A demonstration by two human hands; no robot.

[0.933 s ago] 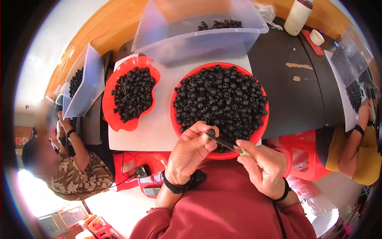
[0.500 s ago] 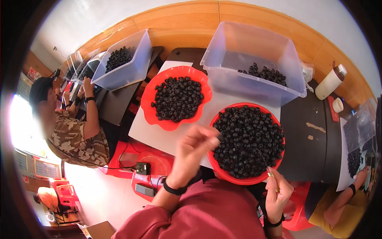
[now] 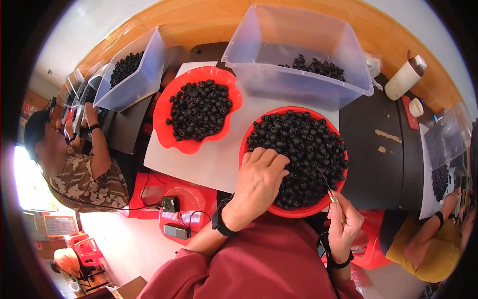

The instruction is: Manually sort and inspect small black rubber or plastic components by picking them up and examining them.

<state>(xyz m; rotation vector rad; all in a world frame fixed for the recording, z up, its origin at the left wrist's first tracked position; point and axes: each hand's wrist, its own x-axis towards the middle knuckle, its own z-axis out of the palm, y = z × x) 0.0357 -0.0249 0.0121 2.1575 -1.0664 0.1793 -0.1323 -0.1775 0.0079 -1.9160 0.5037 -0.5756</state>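
Round black bead-like pieces with holes fill a red bowl (image 3: pixel 244 158) in front of me. My left hand (image 3: pixel 259 177) lies over the left part of this bowl, back upward, fingers curled together down among the pieces; its fingertips are hidden, so what they grip cannot be made out. At the bowl's lower right rim my right hand (image 3: pixel 343 222) is closed around the light-coloured handle of a thin metal pick (image 3: pixel 326 180). The pick's shaft slants up and left over the pieces. A second, wavy-rimmed red bowl (image 3: pixel 162 117) of similar black pieces stands to the left.
Behind the bowls stands a clear plastic bin (image 3: pixel 298 82) with some black pieces; another bin (image 3: pixel 132 89) is farther left. A white bottle (image 3: pixel 406 78) and a small cup (image 3: pixel 416 106) stand right. One person (image 3: pixel 84 169) sits left, another (image 3: pixel 423 244) right. Red stools (image 3: pixel 181 197) hold small devices.
My left hand has turned over and come down from above the bowl's left rim onto the pieces. The pick's shaft shows more clearly now. The whole view has shifted a little.
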